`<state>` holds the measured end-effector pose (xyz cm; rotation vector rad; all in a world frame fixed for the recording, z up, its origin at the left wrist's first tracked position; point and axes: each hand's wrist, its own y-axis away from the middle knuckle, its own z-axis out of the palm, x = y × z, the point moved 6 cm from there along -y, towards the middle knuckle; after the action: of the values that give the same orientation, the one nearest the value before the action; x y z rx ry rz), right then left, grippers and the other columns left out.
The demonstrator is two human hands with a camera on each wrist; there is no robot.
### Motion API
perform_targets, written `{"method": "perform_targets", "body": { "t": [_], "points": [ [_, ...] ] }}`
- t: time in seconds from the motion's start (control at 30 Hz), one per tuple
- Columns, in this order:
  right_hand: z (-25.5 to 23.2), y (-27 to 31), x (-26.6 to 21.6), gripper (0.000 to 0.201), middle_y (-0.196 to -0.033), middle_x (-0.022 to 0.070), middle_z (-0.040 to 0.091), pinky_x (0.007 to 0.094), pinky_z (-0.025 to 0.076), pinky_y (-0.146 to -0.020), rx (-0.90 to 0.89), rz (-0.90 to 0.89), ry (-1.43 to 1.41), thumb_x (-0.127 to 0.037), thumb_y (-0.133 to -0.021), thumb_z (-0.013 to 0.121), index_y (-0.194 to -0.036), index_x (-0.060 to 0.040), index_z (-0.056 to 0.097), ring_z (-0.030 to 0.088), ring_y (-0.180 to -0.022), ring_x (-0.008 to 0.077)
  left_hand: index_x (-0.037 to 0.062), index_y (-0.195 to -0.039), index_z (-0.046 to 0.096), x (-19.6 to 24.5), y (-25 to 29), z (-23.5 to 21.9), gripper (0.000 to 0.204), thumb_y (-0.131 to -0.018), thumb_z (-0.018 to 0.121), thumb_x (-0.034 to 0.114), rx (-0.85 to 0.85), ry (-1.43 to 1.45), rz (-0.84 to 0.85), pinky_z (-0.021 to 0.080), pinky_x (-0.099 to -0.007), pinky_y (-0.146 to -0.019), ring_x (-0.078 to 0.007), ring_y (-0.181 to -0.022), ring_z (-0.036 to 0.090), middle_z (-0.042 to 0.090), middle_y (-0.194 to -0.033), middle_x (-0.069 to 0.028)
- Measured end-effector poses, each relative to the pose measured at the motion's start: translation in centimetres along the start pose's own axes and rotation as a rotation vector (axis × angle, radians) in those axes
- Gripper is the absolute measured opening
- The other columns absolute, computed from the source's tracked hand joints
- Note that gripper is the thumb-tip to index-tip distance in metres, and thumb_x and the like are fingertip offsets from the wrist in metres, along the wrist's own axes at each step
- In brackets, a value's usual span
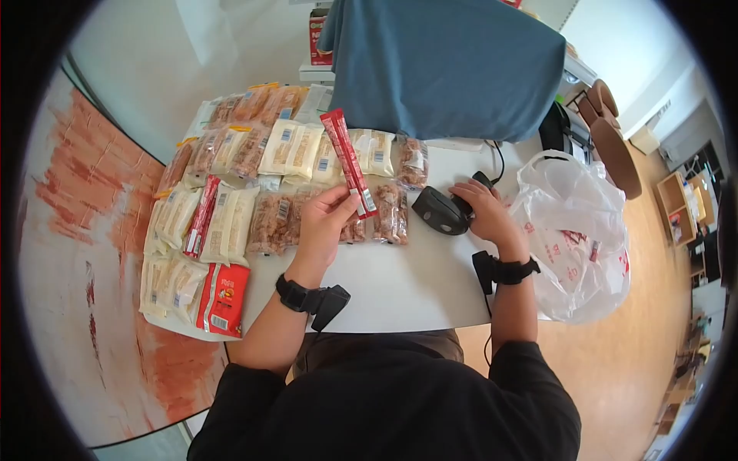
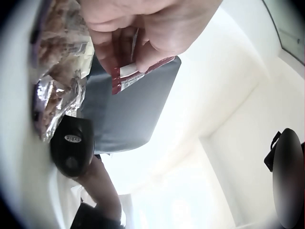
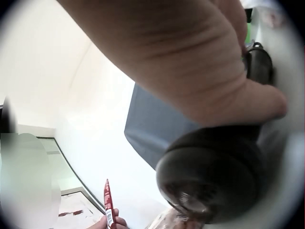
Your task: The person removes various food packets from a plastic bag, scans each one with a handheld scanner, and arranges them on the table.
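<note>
My left hand (image 1: 329, 219) pinches a long, narrow red packet (image 1: 347, 161) near its lower end, between thumb and fingers. The packet stands up at a slant above the bagged food, its white barcode patch towards the bottom. In the left wrist view, the packet's end (image 2: 125, 81) pokes out below the thumb. A black handheld barcode scanner (image 1: 440, 211) is at the table's middle, its rounded head pointing left. My right hand (image 1: 492, 215) holds it by the handle; in the right wrist view the thumb lies across behind the scanner's head (image 3: 209, 176), and the other fingers are mostly hidden.
Rows of clear bags with brown pieces (image 1: 269, 223) and cream packs (image 1: 292, 150) cover the table's left and back. A second narrow red packet (image 1: 201, 215) and a red pouch (image 1: 223, 300) lie among them. A white plastic bag (image 1: 573, 253) sits right; a blue-grey cloth (image 1: 446, 69) drapes behind.
</note>
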<state>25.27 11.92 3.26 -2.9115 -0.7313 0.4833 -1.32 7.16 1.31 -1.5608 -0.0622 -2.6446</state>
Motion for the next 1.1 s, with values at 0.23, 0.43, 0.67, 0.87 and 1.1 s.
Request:
{"method": "perform_targets", "body": {
  "t": [0.23,0.43,0.67,0.87,1.1],
  "points": [
    [-1.4,-0.6,-2.1,0.046,-0.096,0.0035,0.058,0.054,0.02,-0.104,0.066,-0.097,-0.081,0.009,-0.064,0.057,-0.104,-0.0123,0.062,0.05,-0.106,0.0237,-0.0037,-0.106,0.062,1.6,0.0,-0.6,0.023,-0.084,0.063,0.003,0.07,-0.226,0.219,0.045,-0.0167,-0.056,-0.0039,-0.067,0.057,0.066,-0.084,-0.0056],
    [-3.2,-0.4,-5.5,0.029,-0.089,0.0021,0.058,0.051,0.02,-0.104,0.213,-0.244,-0.194,-0.005,-0.066,0.066,-0.094,-0.0127,0.063,0.053,-0.098,0.0234,-0.0041,-0.104,0.063,1.1,0.1,-0.5,0.022,-0.084,0.064,0.004,0.064,-0.294,0.238,0.046,-0.0174,-0.06,-0.0043,-0.071,0.058,0.066,-0.085,-0.0049],
    [-2.8,-0.2,-7.3,0.026,-0.087,0.0012,0.057,0.0494,0.023,-0.103,0.279,-0.322,-0.123,-0.008,-0.066,0.068,-0.091,-0.0126,0.062,0.054,-0.095,0.0215,-0.0043,-0.103,0.064,0.0,0.5,0.2,0.021,-0.083,0.064,0.002,0.004,-0.31,0.181,0.048,-0.0202,-0.069,-0.0065,-0.076,0.059,0.066,-0.088,-0.0051],
    [-2.8,-0.3,-7.3,0.024,-0.086,0.0008,0.057,0.0503,0.023,-0.102,0.303,-0.314,-0.098,-0.01,-0.066,0.068,-0.089,-0.013,0.062,0.054,-0.094,0.0211,-0.0037,-0.107,0.061,-0.3,0.5,0.4,0.023,-0.084,0.062,0.0,-0.005,-0.302,0.125,0.048,-0.0198,-0.072,-0.0066,-0.081,0.059,0.065,-0.093,-0.0047],
    [-2.7,-0.3,-7.4,0.024,-0.086,0.0008,0.057,0.0506,0.024,-0.101,0.308,-0.316,-0.078,-0.01,-0.066,0.068,-0.088,-0.0129,0.061,0.054,-0.093,0.0208,-0.0039,-0.106,0.062,-0.7,0.6,0.3,0.023,-0.084,0.063,0.001,-0.022,-0.341,0.104,0.048,-0.0193,-0.069,-0.0059,-0.076,0.058,0.065,-0.09,-0.0046]
  ]
}}
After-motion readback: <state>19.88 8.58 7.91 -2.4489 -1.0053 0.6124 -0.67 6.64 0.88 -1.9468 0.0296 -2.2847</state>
